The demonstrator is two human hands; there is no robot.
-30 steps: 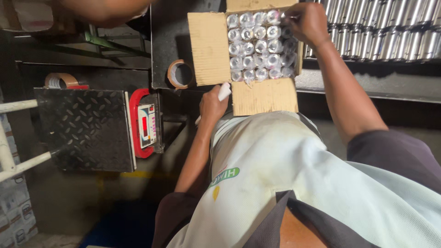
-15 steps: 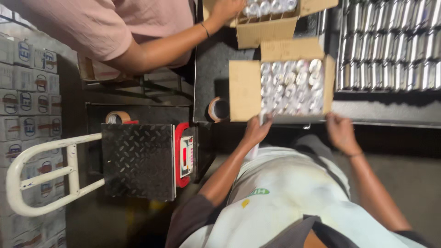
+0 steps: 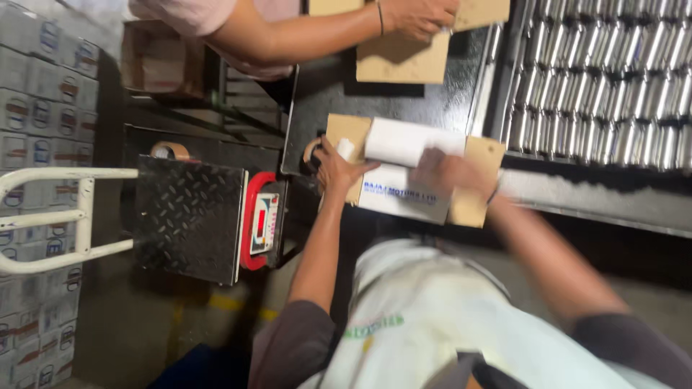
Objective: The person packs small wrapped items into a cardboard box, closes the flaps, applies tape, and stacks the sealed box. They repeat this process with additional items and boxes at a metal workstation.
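A cardboard carton (image 3: 481,189) lies on the dark bench with its white inner flaps (image 3: 407,140) folded over the top. My left hand (image 3: 337,171) rests on the carton's left edge and pinches a small white object (image 3: 347,148). My right hand (image 3: 450,173) is blurred and lies flat on the white flaps near the right brown flap. The carton's contents are hidden.
Another person's hand (image 3: 419,17) rests on a second carton (image 3: 404,63) farther up the bench. Rows of metal cylinders (image 3: 613,79) fill a rack at right. A platform scale (image 3: 191,216) with a red display (image 3: 263,223), tape rolls (image 3: 170,150) and stacked boxes (image 3: 36,108) stand at left.
The open carton showing several metal cylinders now has its white flaps folded shut. Both my hands moved up onto the carton. The view shifted right.
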